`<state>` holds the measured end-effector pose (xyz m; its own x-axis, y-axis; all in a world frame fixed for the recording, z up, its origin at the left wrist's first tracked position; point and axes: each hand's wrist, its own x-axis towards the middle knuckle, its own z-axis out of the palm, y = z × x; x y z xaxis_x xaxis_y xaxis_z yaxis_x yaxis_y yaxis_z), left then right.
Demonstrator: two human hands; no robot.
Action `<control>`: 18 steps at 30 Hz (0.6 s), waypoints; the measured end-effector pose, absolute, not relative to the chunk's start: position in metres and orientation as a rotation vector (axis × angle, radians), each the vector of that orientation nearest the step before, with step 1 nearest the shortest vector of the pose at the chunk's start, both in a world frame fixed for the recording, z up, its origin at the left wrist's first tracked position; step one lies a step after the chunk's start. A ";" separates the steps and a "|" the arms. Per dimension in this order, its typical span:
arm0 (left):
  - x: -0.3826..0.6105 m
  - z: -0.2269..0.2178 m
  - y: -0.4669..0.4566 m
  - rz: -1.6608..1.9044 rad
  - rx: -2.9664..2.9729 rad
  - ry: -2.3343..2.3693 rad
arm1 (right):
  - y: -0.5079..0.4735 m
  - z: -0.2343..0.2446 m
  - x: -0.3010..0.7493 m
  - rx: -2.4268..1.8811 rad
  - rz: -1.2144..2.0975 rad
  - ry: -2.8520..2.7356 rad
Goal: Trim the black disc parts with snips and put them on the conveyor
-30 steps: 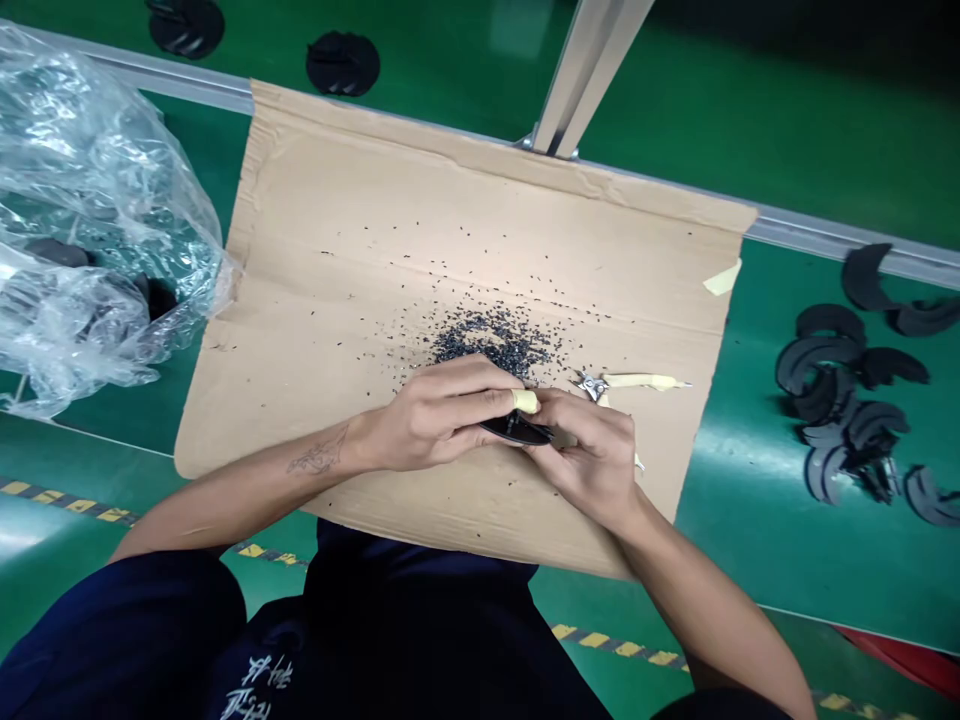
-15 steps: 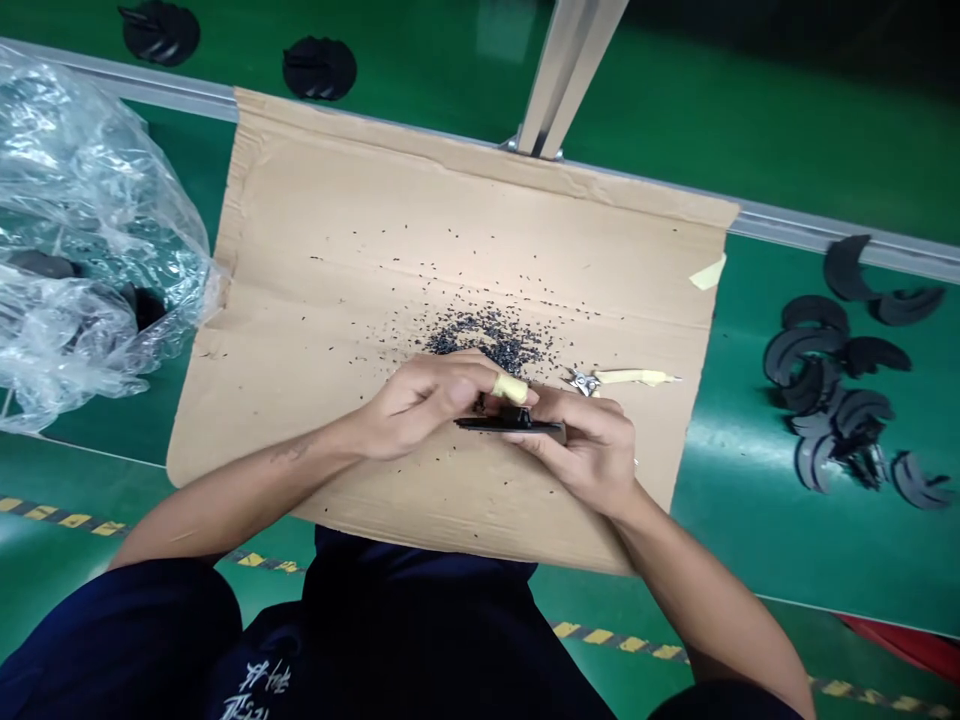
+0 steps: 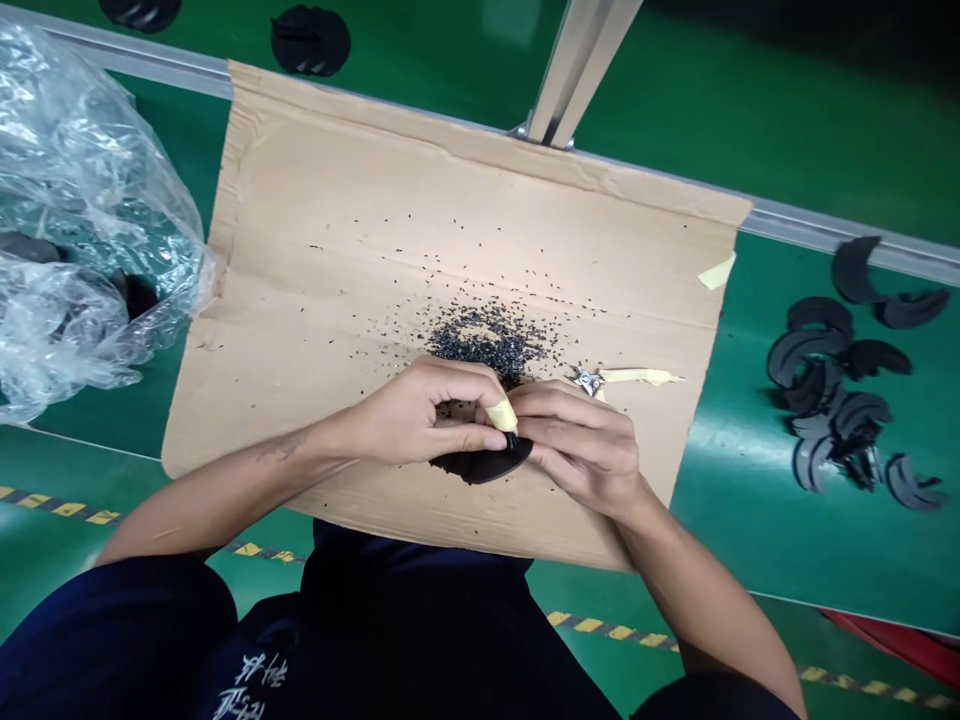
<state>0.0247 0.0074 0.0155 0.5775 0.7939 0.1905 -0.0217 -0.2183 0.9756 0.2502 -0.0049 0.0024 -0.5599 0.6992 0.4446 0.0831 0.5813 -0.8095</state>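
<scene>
A dark, rounded flat plastic part (image 3: 480, 464) is held between both hands above the front half of the cardboard sheet (image 3: 315, 200). My left hand (image 3: 427, 408) pinches a small black raised piece on its top between thumb and forefinger; yellow tape wraps the forefinger tip. My right hand (image 3: 581, 435) grips the part's right edge, fingers bent around it. Just beyond the hands lies a heap of tiny black bits (image 3: 487, 335), scattered outward over the cardboard. Near my right knuckles rest nippers (image 3: 622, 376) with a yellow-taped handle.
Curved black parts (image 3: 817, 350) lie in a loose group on the green table at right. At left is a clear plastic bag (image 3: 82, 200) with dark pieces inside. A metal post (image 3: 581, 70) rises at the back; a round black part (image 3: 310, 40) lies beyond the rail.
The dark part has tilted from edge-on so that its broad face shows. My left thumb and forefinger have come down onto the raised piece, while my right hand keeps its grip.
</scene>
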 end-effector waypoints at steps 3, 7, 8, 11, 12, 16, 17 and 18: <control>0.024 0.016 0.006 0.845 1.685 0.691 | -0.003 0.000 0.251 -0.590 0.959 -2.075; 0.026 0.013 0.007 0.791 1.477 0.698 | -0.003 0.005 0.252 -0.662 1.014 -1.965; 0.026 0.013 0.007 0.775 1.410 0.685 | -0.003 0.007 0.251 -0.680 1.043 -1.907; 0.026 0.012 0.008 0.738 1.302 0.661 | -0.002 0.011 0.251 -0.657 1.128 -1.828; 0.025 0.012 0.007 0.722 1.294 0.665 | -0.002 0.011 0.251 -0.630 1.140 -1.843; 0.023 0.011 0.005 0.671 1.323 0.701 | -0.004 0.011 0.252 -0.583 1.058 -1.967; 0.023 0.011 0.004 0.678 1.336 0.704 | -0.004 0.010 0.252 -0.586 1.009 -2.001; 0.023 0.011 0.004 0.696 1.350 0.699 | -0.005 0.010 0.253 -0.593 0.955 -2.032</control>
